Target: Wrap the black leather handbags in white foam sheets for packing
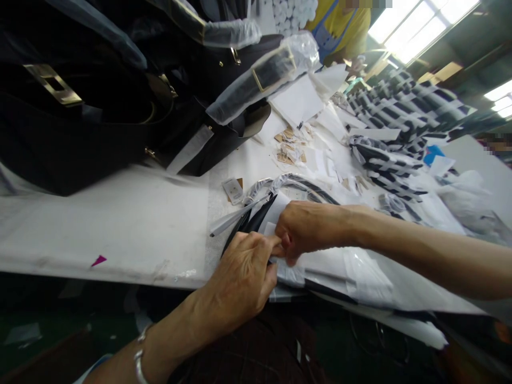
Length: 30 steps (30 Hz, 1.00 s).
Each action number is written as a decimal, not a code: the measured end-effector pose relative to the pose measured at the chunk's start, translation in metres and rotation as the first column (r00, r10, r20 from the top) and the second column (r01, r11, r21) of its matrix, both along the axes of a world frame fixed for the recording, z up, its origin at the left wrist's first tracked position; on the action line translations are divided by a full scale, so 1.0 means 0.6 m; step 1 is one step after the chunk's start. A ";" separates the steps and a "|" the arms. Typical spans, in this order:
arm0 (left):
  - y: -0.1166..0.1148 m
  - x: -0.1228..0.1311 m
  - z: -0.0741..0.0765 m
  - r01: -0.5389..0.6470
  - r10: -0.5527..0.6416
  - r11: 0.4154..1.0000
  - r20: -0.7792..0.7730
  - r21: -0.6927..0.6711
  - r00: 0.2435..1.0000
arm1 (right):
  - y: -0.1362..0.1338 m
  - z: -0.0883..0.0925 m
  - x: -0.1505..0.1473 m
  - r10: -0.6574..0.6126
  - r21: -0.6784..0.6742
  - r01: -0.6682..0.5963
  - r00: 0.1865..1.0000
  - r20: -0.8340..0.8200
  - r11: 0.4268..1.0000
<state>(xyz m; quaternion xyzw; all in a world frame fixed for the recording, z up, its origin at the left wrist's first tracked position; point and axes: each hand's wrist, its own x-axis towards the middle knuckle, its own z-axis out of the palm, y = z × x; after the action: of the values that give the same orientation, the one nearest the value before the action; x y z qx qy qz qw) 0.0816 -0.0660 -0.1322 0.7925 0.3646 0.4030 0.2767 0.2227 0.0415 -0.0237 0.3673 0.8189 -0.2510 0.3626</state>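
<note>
A black handbag [256, 216] with white paper [280, 205] and clear wrapping lies at the table's front edge. Its plastic-wrapped handle [294, 181] arches behind my hands. My left hand [244, 272] is closed over the bag's near edge, thumb below and fingers above. Against its fingertips, my right hand [300, 229] is curled into a fist; whatever it pinches is hidden. To the left of the bag's opening, a slim pale-grey pointed piece [232, 217] sticks out. A small white card [232, 190] lies just behind.
Large black bags [100, 138] with gold buckles crowd the back left. Brown tags [290, 146] and papers lie scattered mid-table. Piled wrapped black-and-white pieces [404, 106] fill the back right. A person in yellow [352, 26] stands across the table. A purple scrap [98, 260] lies front left.
</note>
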 end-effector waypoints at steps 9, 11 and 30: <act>0.003 -0.001 -0.006 0.034 -0.033 0.999 -0.024 0.017 0.999 | 0.017 -0.026 0.020 0.334 0.211 -0.312 0.939 -0.080 0.926; 0.005 -0.004 -0.003 0.084 -0.082 0.996 -0.069 0.033 0.994 | 0.027 -0.030 0.043 0.354 0.287 -0.309 0.928 -0.119 0.907; 0.001 0.001 0.006 0.087 -0.066 0.989 -0.173 0.117 0.983 | -0.010 -0.041 0.173 -0.218 0.550 0.364 0.924 -0.314 0.751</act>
<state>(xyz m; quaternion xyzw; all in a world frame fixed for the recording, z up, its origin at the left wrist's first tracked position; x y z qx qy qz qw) 0.0821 -0.0655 -0.1287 0.8529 0.3300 0.3455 0.2104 0.3266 0.0353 -0.0484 0.5548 0.8241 -0.0738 0.0865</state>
